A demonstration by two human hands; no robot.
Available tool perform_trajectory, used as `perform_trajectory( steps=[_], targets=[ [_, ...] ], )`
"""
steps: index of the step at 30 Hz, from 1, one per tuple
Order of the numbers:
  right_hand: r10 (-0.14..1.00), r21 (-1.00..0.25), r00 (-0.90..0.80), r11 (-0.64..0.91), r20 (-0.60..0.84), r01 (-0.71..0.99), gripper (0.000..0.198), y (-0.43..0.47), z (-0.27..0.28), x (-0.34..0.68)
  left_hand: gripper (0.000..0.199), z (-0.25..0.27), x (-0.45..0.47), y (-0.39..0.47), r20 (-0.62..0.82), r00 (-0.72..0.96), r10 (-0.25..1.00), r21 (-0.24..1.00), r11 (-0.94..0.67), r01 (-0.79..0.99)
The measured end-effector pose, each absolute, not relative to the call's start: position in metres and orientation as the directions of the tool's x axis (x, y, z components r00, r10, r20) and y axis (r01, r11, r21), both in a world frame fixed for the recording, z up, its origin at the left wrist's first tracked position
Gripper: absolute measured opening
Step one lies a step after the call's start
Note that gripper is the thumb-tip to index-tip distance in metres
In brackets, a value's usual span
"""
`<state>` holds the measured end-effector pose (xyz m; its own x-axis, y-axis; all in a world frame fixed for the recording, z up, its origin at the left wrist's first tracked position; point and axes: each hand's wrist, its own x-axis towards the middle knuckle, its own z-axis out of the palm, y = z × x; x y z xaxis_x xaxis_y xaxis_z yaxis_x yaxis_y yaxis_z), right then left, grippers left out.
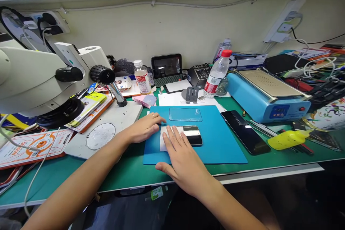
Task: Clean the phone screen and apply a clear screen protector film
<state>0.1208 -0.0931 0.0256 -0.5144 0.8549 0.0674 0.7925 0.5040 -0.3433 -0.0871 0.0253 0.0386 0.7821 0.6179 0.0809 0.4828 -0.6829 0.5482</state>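
Observation:
My right hand (182,160) lies flat with its fingers stretched over a white sheet (164,143), a paper or cloth, which covers the left part of a phone (195,137). The phone's dark glossy right end shows beyond the fingers, with a bright reflection across it. Beside the sheet's upper left corner is my left hand (147,127), thumb and fingers apart; whether its fingertips touch the sheet I cannot tell. Both hands are over a blue mat (221,147). A clear glass screen protector (185,114) with a dark outline rests just behind the phone.
On the left, a microscope (35,82) stands over its pale base (126,115). To the right are a large black phone screen (245,133), a yellow squeeze bottle (287,140) and a blue heating plate machine (266,97). Two drink bottles (142,79) (215,77) stand behind the mat.

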Motion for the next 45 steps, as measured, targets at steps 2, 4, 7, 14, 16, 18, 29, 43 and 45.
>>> perform_trajectory(
  steps=[2,4,7,14,16,18,29,43,45],
  targets=[
    [0.866,-0.351,-0.497,0.482,0.052,0.803,0.093,-0.088,0.023,0.115,0.101,0.038,-0.087,0.025,0.086,0.784,0.614,0.549,-0.686,0.477],
    [0.882,-0.352,-0.471,0.447,0.02,0.822,0.097,-0.081,0.02,0.107,0.102,0.036,-0.086,0.026,0.094,0.78,0.618,0.551,-0.685,0.476],
    [0.897,-0.341,-0.441,0.412,-0.008,0.845,0.1,-0.076,0.018,0.099,0.103,0.034,-0.087,0.027,0.107,0.774,0.624,0.552,-0.685,0.476],
    [0.854,-0.37,-0.52,0.472,-0.034,0.8,0.093,-0.082,0.024,0.119,0.101,0.031,-0.089,0.028,0.124,0.761,0.637,0.564,-0.676,0.474],
    [0.863,-0.375,-0.504,0.455,-0.041,0.808,0.094,-0.077,0.026,0.118,0.101,0.031,-0.089,0.028,0.125,0.762,0.636,0.565,-0.677,0.472],
    [0.874,-0.386,-0.485,0.437,-0.031,0.812,0.098,-0.074,0.026,0.113,0.101,0.03,-0.089,0.028,0.134,0.757,0.639,0.566,-0.677,0.471],
    [0.866,-0.388,-0.501,0.458,-0.01,0.8,0.097,-0.08,0.023,0.113,0.101,0.028,-0.088,0.028,0.147,0.758,0.635,0.572,-0.68,0.459],
    [0.877,-0.382,-0.478,0.424,-0.054,0.821,0.097,-0.075,0.03,0.11,0.104,0.03,-0.089,0.028,0.126,0.748,0.652,0.585,-0.658,0.474],
    [0.881,-0.386,-0.469,0.412,-0.063,0.825,0.097,-0.078,0.034,0.109,0.103,0.03,-0.089,0.028,0.13,0.745,0.654,0.587,-0.656,0.474]
  ],
)
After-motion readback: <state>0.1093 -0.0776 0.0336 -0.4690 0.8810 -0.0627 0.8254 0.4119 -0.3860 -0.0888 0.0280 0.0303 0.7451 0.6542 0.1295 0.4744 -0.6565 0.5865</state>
